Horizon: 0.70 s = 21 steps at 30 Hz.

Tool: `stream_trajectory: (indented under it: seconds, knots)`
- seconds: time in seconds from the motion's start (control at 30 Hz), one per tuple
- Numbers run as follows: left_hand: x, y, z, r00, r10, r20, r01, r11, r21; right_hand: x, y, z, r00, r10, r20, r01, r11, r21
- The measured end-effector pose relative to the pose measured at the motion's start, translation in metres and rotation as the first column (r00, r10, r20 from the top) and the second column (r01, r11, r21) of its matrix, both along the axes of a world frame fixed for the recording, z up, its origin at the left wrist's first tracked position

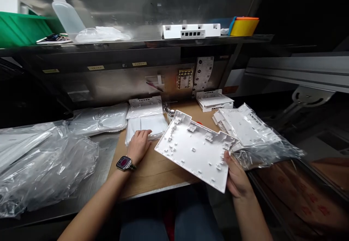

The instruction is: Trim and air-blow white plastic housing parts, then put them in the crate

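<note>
My right hand [237,177] grips a white plastic housing shell [195,153] by its right corner, thumb on top. The shell is tilted above the table, its inner side with small clips and posts facing me. My left hand [139,144], with a watch [124,163] on the wrist, rests at the near edge of a stack of clear plastic sleeves [152,124]. Its fingers lie over the sleeves, and nothing is visibly lifted in them. Behind the sleeves sits another white shell [144,107].
Bagged white parts [249,128] lie at the right, with stacked white shells [214,99] behind. Clear plastic bags [54,164] cover the left side. On the shelf [147,44] above stand a squeeze bottle [67,15], a green bin [24,28], a white housing [191,31] and a yellow container [244,26].
</note>
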<state>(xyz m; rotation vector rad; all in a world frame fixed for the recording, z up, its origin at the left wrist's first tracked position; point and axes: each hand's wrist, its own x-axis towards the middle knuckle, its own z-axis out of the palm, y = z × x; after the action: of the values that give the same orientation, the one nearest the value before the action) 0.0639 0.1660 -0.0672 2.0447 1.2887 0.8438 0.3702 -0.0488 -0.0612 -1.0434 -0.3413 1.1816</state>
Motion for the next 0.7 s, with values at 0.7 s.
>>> stream_trajectory:
  seconds: [0.7]
  knots:
    - [-0.014, 0.081, 0.023, 0.98, 0.052, 0.192, 0.021, 0.933, -0.359, 0.017, 0.002, -0.021, 0.988, -0.153, -0.022, 0.152, 0.988, -0.025]
